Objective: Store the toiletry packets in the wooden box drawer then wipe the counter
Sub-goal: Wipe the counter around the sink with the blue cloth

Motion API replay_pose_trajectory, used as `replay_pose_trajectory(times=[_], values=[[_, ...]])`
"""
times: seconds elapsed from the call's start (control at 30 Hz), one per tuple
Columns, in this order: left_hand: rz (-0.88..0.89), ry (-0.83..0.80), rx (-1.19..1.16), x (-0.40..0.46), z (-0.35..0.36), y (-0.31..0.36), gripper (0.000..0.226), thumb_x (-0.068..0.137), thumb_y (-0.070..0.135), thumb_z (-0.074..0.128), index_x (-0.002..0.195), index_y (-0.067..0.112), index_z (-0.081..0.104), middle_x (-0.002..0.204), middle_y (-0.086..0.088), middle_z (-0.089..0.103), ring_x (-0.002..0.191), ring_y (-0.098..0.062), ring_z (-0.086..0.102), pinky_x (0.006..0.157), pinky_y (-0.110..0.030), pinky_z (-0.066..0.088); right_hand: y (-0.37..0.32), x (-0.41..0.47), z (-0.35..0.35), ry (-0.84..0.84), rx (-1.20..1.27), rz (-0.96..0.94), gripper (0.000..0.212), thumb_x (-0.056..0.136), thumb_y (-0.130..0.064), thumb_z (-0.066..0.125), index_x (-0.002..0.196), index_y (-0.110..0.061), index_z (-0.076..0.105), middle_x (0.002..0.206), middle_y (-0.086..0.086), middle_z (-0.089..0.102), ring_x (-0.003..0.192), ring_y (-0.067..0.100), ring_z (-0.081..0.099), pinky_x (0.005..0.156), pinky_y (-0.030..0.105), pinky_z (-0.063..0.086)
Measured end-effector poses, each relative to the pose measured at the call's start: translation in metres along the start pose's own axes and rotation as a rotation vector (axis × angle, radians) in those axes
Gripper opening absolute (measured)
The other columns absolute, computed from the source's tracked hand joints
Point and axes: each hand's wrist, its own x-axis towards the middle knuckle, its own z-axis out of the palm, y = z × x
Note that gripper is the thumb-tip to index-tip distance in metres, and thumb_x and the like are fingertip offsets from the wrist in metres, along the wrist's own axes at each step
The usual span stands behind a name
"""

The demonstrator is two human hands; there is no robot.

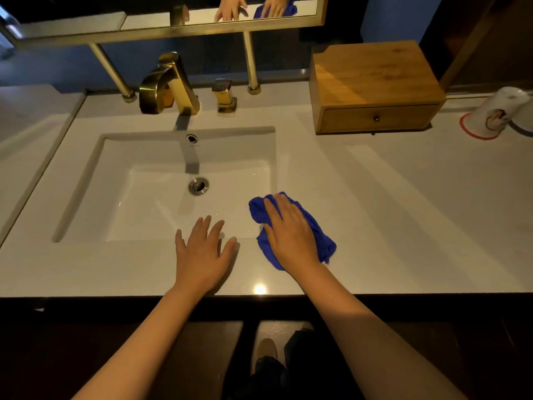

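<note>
My right hand [290, 230] lies flat on a crumpled blue cloth [321, 241], pressing it onto the white counter [403, 212] at the sink's front right corner. My left hand [203, 252] rests palm down on the counter's front strip, fingers spread, holding nothing. The wooden box [372, 76] stands at the back right, and its drawer [377, 118] with a small dark knob is closed. No toiletry packets are in view.
A rectangular white sink [121, 180] sits in the counter, with a gold faucet [167, 85] and gold handle [224, 95] behind it. An upturned white cup [490, 116] stands at the far right. A gold-framed mirror [173, 27] hangs above.
</note>
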Motion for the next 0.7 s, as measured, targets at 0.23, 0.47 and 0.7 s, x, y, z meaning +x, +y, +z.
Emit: replay_pose_trajectory(times=[0.23,0.47,0.7], values=[[-0.054,0.038,0.041,0.016,0.020,0.037,0.067,0.088,0.058,0.012,0.146,0.027,0.024,0.159,-0.002,0.013,0.148,-0.017,0.004,0.115,-0.050,-0.007,0.060,-0.052,-0.023,0.304,-0.122,0.584,0.060,0.095,-0.030,0.042,0.145,-0.004,0.020,0.153,0.021,0.021,0.144,0.032,0.016,0.117,0.042,0.015],[-0.067,0.044,0.071,0.017,0.022,0.038,0.069,0.087,0.058,0.008,0.146,0.026,0.027,0.158,-0.002,0.018,0.147,-0.018,0.008,0.117,-0.048,-0.001,0.100,-0.017,-0.049,0.345,-0.129,0.772,0.058,0.097,-0.035,0.031,0.146,-0.007,0.016,0.155,0.022,0.010,0.145,0.034,0.006,0.118,0.047,0.009],[-0.095,0.034,0.056,0.018,0.019,0.042,0.075,0.082,0.058,0.006,0.137,0.024,0.044,0.153,-0.002,0.034,0.144,-0.019,0.023,0.117,-0.046,0.008,0.135,0.046,-0.072,0.200,-0.213,0.647,0.052,0.097,-0.039,0.027,0.147,-0.026,0.017,0.158,0.009,0.009,0.145,0.032,0.003,0.119,0.047,0.004]])
